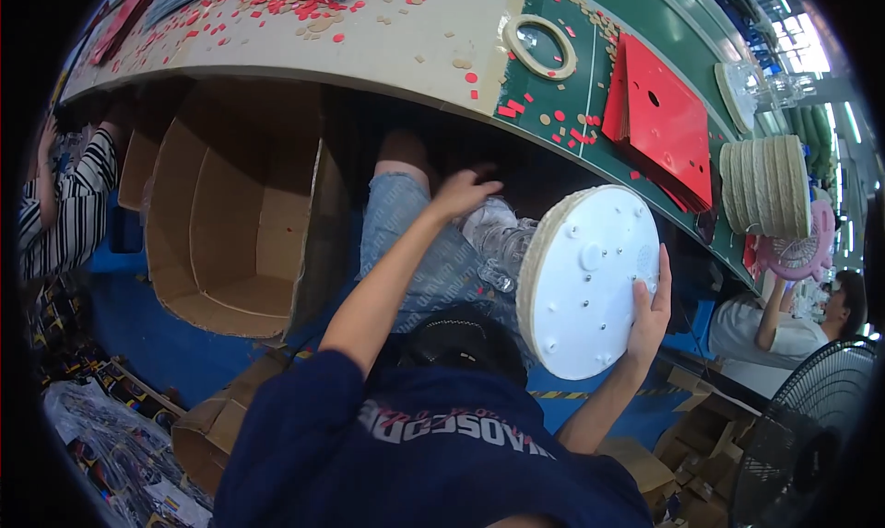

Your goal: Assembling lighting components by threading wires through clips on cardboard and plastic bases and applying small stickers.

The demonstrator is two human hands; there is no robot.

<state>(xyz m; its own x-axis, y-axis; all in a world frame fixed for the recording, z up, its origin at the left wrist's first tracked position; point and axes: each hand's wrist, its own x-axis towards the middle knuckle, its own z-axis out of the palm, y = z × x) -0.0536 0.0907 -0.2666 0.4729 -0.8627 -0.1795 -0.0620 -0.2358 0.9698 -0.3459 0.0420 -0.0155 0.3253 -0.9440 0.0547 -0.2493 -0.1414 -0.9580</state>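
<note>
A round white disc (590,284) with a rope-like beige edge is tilted on its side above my lap. Small screws and round feet dot its white face. My right hand (651,311) grips its right rim, thumb on the white face and fingers along the edge. Clear plastic parts (505,242) stick out behind the disc, towards my left hand; the disc partly hides them. My left hand (464,194) is over my knee, just beyond the end of the clear parts, with its fingers loosely apart. Whether it touches them is hard to see.
On the workbench lie a tape roll (540,47), red sheets (659,123) and scattered red and tan pieces. Rope-edged discs (765,187) are stacked at right, near a pink fan (802,242). A large cardboard box (235,215) stands left; a black fan (811,445) stands lower right. Co-workers sit both sides.
</note>
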